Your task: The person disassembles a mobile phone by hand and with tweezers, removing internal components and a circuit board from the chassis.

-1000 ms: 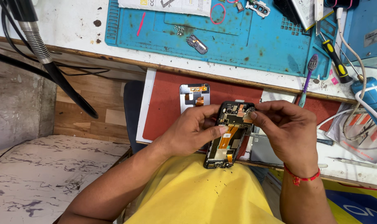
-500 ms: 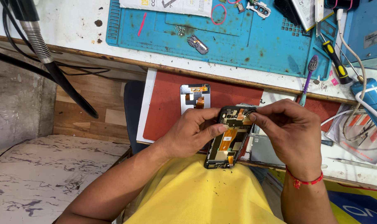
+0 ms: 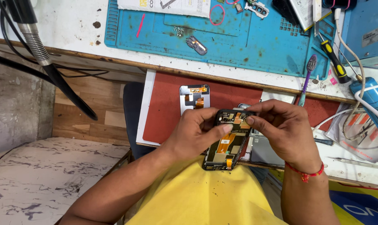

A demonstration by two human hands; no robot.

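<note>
a: start at the left. what's over there?

b: black gooseneck arm (image 3: 39,50) w/ a metal flex section hangs down across the bench edge, wooden floor below. nothing touching it.

a: and the person's left hand (image 3: 197,135)?

b: it grips the opened phone (image 3: 228,139) from the left side, fingers wrapped round the edge, thumb laid flat across the middle of the exposed insides. phone is held in the air over the lap, just in front of the red mat (image 3: 164,104), tilted, top end away from the person.

a: right hand (image 3: 282,129)?

b: fingertips pressed together in a pinch at the phone's top end, near the camera area. whether a small part sits between them, can't tell, too small.

a: how far along does it look?

b: judging by the pic: back cover is off, board and orange flex cables bare, so opening up is done. a separate screen part (image 3: 194,96) lies on the red mat behind the phone, loose bits and screws on the blue work mat (image 3: 255,41). inside work looks mid-way; nothing closed up yet.

a: far right?

b: purple toothbrush (image 3: 307,77), yellow-black screwdriver (image 3: 332,60), blue tool w/ white cable (image 3: 374,98), all well apart from both hands.
</note>
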